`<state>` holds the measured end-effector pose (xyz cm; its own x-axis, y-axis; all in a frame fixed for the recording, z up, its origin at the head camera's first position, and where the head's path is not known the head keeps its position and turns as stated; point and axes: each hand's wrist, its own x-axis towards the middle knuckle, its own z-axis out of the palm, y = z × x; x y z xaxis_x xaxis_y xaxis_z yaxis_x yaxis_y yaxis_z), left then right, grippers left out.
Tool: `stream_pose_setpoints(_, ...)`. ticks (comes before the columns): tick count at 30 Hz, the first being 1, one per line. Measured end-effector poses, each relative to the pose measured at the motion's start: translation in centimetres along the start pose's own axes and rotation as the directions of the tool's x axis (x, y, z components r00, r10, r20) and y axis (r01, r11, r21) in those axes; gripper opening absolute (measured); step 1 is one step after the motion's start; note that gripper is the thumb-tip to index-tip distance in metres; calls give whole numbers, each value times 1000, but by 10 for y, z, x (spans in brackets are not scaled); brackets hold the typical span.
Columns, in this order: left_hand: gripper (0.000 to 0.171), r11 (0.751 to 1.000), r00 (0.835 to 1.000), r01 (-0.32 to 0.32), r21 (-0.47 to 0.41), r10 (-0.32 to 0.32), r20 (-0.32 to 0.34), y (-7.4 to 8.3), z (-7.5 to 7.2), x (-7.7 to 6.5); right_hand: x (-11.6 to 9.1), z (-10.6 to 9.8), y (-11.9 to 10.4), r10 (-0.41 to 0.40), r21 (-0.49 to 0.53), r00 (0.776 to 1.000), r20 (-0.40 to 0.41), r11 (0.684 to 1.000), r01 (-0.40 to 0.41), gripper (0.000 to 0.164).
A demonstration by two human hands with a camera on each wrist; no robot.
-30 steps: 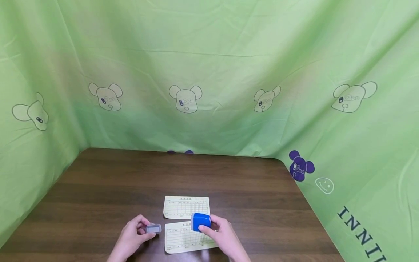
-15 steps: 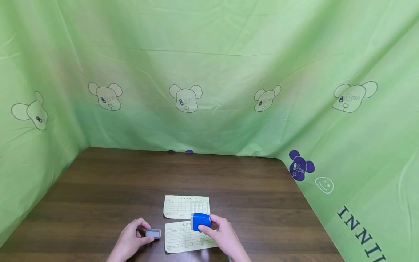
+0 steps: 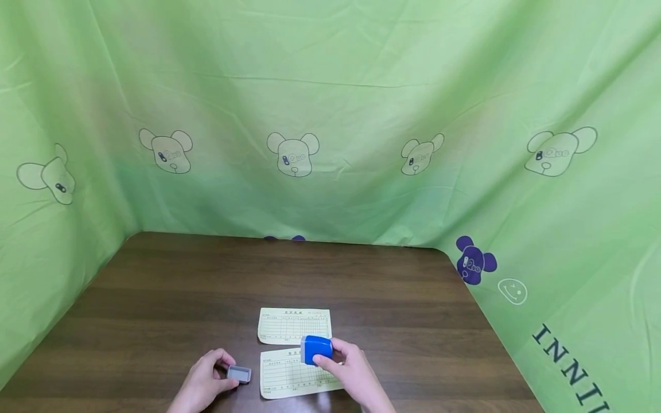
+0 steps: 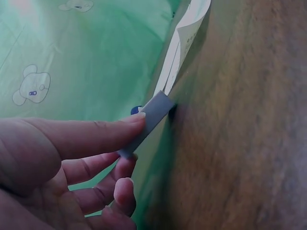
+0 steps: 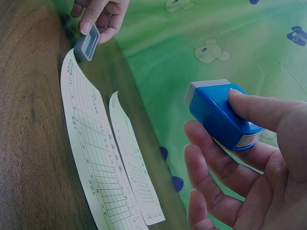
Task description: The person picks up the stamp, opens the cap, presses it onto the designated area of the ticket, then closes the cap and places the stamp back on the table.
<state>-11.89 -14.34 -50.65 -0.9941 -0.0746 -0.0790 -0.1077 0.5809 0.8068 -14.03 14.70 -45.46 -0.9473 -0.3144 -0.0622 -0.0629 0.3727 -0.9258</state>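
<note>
My left hand (image 3: 201, 378) pinches a small grey stamp cap (image 3: 240, 374) between thumb and fingers, with its hollow side facing up. The cap is low over the table, left of the nearer form; the left wrist view shows the cap (image 4: 148, 122) edge-on. In my right hand (image 3: 353, 370) a blue self-inking stamp (image 3: 317, 350) is held between thumb and fingers, its pale grey end pointing left. The stamp hovers above the nearer printed form (image 3: 289, 376) and hides part of it. Behind that lies a second printed form (image 3: 286, 327).
The dark wooden table (image 3: 155, 298) is walled by a green curtain (image 3: 341, 212) at the back and both sides. The left corners of the forms curl upward in the right wrist view.
My left hand has lowered the cap toward the table and shifted it slightly left. The right hand and the stamp stay almost still.
</note>
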Motion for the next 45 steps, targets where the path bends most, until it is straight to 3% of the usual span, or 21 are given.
stream_pose_setpoints(5, 32, 999, 999, -44, 19, 43, 26, -4, -1, -1, 0, 0, 1, -2, -4, 1000, -5, 1000, 2, 33)
stream_pose_setpoints(11, 34, 994, 997, -82, 75, 82, 5, -4, -1, -2, 0, 0, 2, 12, 6, 1000, -7, 1000, -12, 33)
stream_pose_setpoints(21, 36, 978, 998, -47, 201, 53, -24, 0, 3, -4, -1, -1, 1, 13, 5, 1000, -1, 1000, -13, 33)
stream_pose_setpoints(27, 40, 973, 1000, -7, 232, 1, 27, 7, 1, -3, -1, -3, 2, 5, 11, 1000, 2, 1000, -5, 37)
stream_pose_setpoints(32, 48, 957, 1000, -16, 291, 9, 25, 18, 3, -5, 0, -4, 4, -15, 21, 1000, -2, 1000, 15, 35)
stream_pose_setpoints(37, 55, 949, 998, -55, 309, 48, 30, 35, 13, -9, 0, -4, 5, -25, 1, 1000, -10, 1000, 25, 34)
stream_pose_setpoints(45, 46, 922, 976, -218, 319, 216, 41, 54, 30, -13, -1, -5, 6, -48, -91, 998, -45, 995, 44, 31)
